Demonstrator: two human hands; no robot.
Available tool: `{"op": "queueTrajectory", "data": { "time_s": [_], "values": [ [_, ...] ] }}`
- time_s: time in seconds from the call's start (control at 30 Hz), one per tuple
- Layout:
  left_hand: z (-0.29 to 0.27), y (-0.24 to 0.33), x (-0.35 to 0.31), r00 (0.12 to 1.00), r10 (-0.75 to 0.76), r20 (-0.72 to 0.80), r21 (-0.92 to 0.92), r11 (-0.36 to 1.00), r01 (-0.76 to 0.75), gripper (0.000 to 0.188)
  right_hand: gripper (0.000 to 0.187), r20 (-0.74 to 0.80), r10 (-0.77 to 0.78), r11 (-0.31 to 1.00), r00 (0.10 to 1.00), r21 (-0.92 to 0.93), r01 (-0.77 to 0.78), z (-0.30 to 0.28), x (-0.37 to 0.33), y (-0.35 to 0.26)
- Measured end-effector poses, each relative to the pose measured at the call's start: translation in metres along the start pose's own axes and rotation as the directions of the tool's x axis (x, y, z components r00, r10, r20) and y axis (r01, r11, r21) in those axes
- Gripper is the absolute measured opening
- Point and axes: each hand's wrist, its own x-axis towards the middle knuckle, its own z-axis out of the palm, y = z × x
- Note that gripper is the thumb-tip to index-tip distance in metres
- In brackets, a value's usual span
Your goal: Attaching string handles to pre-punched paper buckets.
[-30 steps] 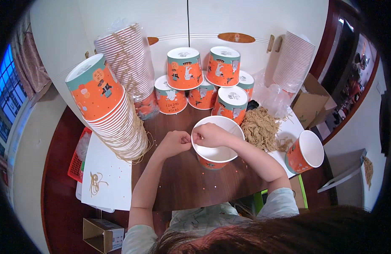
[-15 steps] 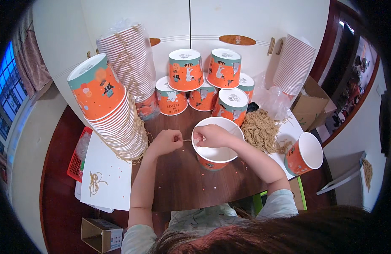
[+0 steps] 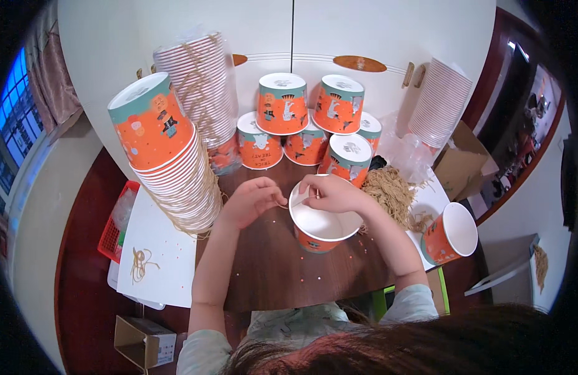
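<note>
An orange and green paper bucket [image 3: 319,245] with a white inside stands upright on the brown table, mouth up. My left hand [image 3: 254,201] is just left of its rim, thumb and forefinger pinched on a short bit of tan string [image 3: 282,207]. Reaching over the mouth from the right, my right hand [image 3: 332,194] has its bent fingertips inside by the left wall; what they pinch is hidden. Behind the bucket, several upside-down buckets [image 3: 282,106] are stacked in two tiers. A heap of tan strings [image 3: 392,194] lies to the right.
On the left leans a tall nested stack of buckets [image 3: 154,131] hung with strings, a wrapped stack [image 3: 198,87] behind it. Another white stack [image 3: 440,103] rises at the back right. One bucket [image 3: 436,240] tilts at the right edge. Loose strings [image 3: 140,265] lie on the white left side.
My left hand has turned and moved closer to the bucket's rim, its fingers less curled; the string stretched between it and the rim now shows shorter. My right fingers have dipped further inside.
</note>
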Motion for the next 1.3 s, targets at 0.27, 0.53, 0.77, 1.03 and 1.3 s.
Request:
{"op": "queueTrajectory", "data": {
  "time_s": [0.27, 0.53, 0.77, 1.03, 1.3],
  "values": [
    [0.019, -0.023, 0.011, 0.991, -0.013, -0.131, 0.374, 0.925, 0.062, 0.020, 0.011, -0.085, -0.129, 0.920, 0.988, 0.361, 0.151, -0.001, 0.000, 0.001],
    [0.020, -0.031, 0.011, 0.989, 0.035, -0.145, 0.494, 0.868, 0.041, 0.014, 0.016, -0.167, -0.289, 0.954, 0.943, 0.025, 0.297, 0.002, -0.004, -0.004],
    [0.019, -0.028, 0.011, 0.992, 0.043, -0.118, 0.476, 0.879, 0.019, 0.011, 0.016, -0.257, -0.334, 0.920, 0.907, -0.296, 0.255, 0.014, -0.007, -0.009],
    [0.011, -0.023, 0.011, 0.991, 0.061, -0.118, 0.439, 0.898, -0.003, 0.009, 0.008, -0.262, -0.281, 0.923, 0.923, -0.337, 0.185, 0.023, -0.009, -0.010],
    [0.009, -0.018, 0.010, 0.987, 0.070, -0.143, 0.454, 0.891, 0.002, 0.009, 0.011, -0.293, -0.414, 0.889, 0.862, -0.335, 0.313, 0.048, -0.017, -0.030]
  ]
}}
